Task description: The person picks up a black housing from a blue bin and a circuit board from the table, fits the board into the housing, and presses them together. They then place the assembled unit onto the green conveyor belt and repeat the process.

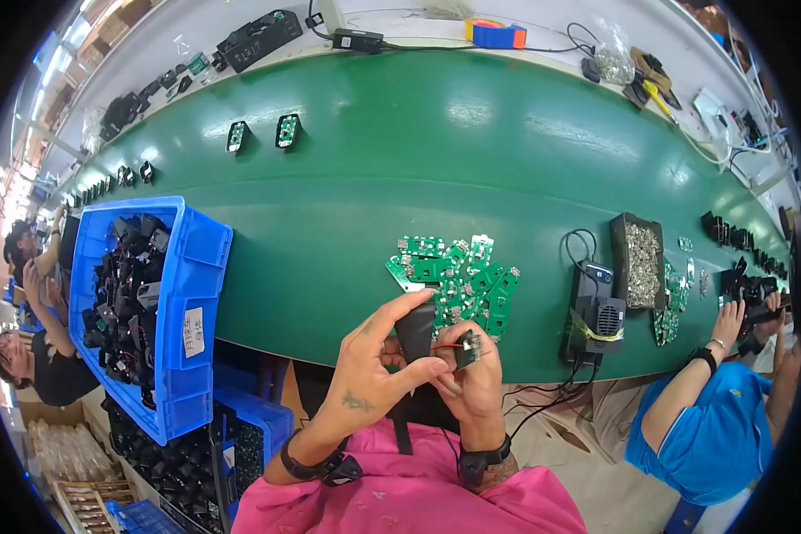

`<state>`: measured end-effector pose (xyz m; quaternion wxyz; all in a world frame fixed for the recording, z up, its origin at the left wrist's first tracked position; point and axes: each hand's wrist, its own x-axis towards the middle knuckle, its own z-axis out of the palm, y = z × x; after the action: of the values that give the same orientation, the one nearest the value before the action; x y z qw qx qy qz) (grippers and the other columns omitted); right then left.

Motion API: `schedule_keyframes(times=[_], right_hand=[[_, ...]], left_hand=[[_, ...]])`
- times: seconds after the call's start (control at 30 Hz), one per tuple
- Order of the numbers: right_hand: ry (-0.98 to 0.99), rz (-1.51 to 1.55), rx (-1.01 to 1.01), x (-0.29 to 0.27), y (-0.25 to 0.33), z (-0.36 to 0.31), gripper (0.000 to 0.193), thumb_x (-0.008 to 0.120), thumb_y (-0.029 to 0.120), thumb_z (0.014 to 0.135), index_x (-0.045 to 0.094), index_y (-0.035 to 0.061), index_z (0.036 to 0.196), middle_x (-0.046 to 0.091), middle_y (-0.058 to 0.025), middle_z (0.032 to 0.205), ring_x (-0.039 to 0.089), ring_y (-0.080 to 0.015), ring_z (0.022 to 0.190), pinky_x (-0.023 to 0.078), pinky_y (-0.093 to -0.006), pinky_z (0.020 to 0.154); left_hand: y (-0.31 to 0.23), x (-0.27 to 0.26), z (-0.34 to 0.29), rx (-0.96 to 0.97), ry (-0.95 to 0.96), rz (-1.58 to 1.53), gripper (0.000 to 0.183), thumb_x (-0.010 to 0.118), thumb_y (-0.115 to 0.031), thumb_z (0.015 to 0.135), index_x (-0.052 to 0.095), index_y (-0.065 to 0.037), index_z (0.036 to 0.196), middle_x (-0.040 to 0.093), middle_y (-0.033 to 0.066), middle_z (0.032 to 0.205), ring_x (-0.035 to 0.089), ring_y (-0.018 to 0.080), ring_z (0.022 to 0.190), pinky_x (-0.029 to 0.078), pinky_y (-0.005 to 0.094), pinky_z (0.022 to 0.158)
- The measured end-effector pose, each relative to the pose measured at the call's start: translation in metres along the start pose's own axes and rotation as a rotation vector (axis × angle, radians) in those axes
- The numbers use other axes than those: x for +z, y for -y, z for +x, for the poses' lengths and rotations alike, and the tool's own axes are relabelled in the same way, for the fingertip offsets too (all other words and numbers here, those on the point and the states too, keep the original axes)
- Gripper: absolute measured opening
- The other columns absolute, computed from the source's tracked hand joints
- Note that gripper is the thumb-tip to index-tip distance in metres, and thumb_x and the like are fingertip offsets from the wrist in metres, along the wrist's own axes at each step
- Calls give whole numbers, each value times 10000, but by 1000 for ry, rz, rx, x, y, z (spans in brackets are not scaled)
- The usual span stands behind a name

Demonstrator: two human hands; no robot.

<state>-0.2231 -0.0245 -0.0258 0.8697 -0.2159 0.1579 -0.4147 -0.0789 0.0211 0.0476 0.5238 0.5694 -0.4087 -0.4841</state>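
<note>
Wearing a bright pink fabric garment (400, 498), closest to the camera, with a black strap (484, 458) around each wrist; holding both hands up near the middle of the front edge of a glossy green work surface (329, 205). Grasping a tapered black plastic piece (416, 334) in the left hand (374, 360), fingers at its upper end and thumb at its lower end. Pinching a small dark component (468, 349) with a thin red wire in the right hand (476, 387), just beside the black piece; cannot tell the far end of the wire. Facing a loose, overlapping heap of green printed circuit boards (458, 276) just beyond the hands. Flanked at the left of the front edge by a blue rectangular plastic crate (206, 254) full of black plastic parts (129, 294), and toward the right of that edge by a boxy black device (608, 320) with a grille, near a dark rectangular tray (619, 271) of small metal pieces (643, 262). Looking also toward two black housings (288, 131) with green boards inside, left of centre near the far edge
</note>
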Motion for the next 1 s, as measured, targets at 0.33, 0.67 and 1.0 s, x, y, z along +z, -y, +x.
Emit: schedule_keyframes(times=[0.33,0.67,1.0], right_hand=[[-94,-123,-68,6,1,6,248,462,229,1050,567,6,1022,465,-21,657,389,-74,503,287,-215,446],[34,276,89,-12,-1,4,114,511,142,1003,536,32,984,447,-27,683,363,-71,455,293,-209,394],[-163,201,60,-13,-11,5,141,552,150,984,521,13,978,476,-44,711,333,-73,428,282,-211,382]], left_hand=[[1,-11,1,23,56,155,700,803,-50,772,470,-11,1387,581,103,1196,636,133,956,554,254,755],[-5,-12,3,67,-31,182,670,817,-90,763,512,-33,1357,610,81,1140,613,102,896,523,242,680],[-6,-13,-4,120,22,414,650,812,-287,758,556,-139,1337,597,82,972,556,150,682,475,275,582]])
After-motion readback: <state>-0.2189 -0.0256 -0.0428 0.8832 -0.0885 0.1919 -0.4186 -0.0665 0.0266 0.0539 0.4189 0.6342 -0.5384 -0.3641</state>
